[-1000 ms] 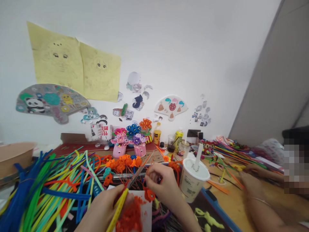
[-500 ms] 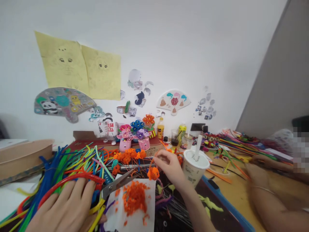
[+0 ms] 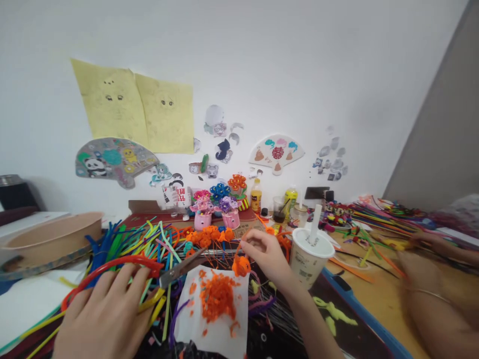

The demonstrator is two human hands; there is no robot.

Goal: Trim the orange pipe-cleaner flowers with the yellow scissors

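Note:
My left hand (image 3: 107, 309) is wrapped round the red handle of a pair of scissors (image 3: 181, 270). Its blades point up and to the right, over the edge of a white paper sheet. Between the thumb and fingertips of my right hand (image 3: 267, 254) is the thin stem of a small round orange fuzzy piece (image 3: 240, 266), which hangs just below. The scissor tips are apart from it, to its left. On the white paper (image 3: 187, 326) lies a heap of orange fuzz clippings (image 3: 217, 299).
Colourful pipe cleaners (image 3: 149, 237) spread at left, behind my left hand. Finished orange flowers (image 3: 205, 237) lie in a row behind the paper. A lidded cup with a straw (image 3: 312, 254) stands beside my right wrist. Another person's arm (image 3: 426, 294) is at far right.
The view has turned slightly left, so things sit further right. The scissor blades look closer together. My right hand still holds the orange piece in nearly the same place.

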